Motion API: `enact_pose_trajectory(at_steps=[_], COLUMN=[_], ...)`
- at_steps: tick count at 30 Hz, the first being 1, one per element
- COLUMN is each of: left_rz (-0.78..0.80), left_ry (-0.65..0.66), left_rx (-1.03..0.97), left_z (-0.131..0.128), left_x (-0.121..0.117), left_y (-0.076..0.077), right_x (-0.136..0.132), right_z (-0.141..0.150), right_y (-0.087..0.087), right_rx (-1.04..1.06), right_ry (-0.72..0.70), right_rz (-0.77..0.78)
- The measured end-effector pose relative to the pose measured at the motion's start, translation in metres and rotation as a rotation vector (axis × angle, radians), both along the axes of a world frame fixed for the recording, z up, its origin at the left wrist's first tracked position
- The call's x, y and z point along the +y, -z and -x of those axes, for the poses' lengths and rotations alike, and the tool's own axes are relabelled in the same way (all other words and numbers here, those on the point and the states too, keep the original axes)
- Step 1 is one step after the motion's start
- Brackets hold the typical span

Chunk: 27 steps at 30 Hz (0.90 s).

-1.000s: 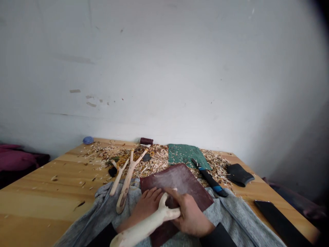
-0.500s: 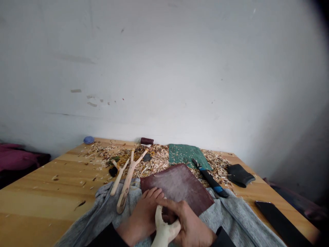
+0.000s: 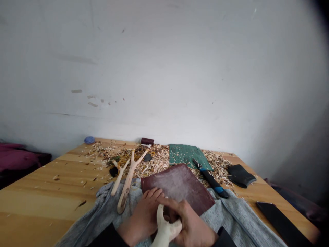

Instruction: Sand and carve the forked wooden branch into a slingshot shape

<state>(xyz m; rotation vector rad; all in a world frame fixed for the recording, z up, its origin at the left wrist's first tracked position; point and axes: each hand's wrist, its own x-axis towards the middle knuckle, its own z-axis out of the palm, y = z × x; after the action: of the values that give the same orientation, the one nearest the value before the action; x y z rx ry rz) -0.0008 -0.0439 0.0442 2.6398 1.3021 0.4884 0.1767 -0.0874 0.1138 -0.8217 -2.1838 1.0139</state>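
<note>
The table [image 3: 43, 192] spreads before me, the grey cloth [image 3: 231, 214] along its near side and the maroon sheet [image 3: 180, 183] on the cloth. My right hand [image 3: 194, 223] grips the pale fork [image 3: 164, 229] by a prong, at the sheet's near end; my left hand [image 3: 144, 215] lies on the sheet beside it, fingers outstretched, thumb hidden. The spool [image 3: 147, 141] lies far back.

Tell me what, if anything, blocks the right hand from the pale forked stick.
Nothing visible: the right hand touches one prong of the pale forked stick; the dark red sheet extends beyond them.
</note>
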Motion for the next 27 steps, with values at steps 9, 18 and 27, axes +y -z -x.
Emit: enact_pose_trajectory(at_steps=[9, 18, 27], left_rz=[-0.05, -0.015, -0.016], left_ry=[-0.025, -0.026, -0.009], left_rx=[0.136, 0.058, 0.032], left_z=[-0.001, 0.0, 0.0], left_x=[0.005, -0.004, -0.003], left_y=[0.001, -0.006, -0.005], right_x=[0.014, 0.003, 0.003], right_z=[-0.013, -0.004, -0.003], right_y=[0.012, 0.004, 0.004], right_rx=[-0.195, 0.014, -0.067], right_ry=[0.216, 0.032, 0.091], right_rz=[-0.161, -0.037, -0.106])
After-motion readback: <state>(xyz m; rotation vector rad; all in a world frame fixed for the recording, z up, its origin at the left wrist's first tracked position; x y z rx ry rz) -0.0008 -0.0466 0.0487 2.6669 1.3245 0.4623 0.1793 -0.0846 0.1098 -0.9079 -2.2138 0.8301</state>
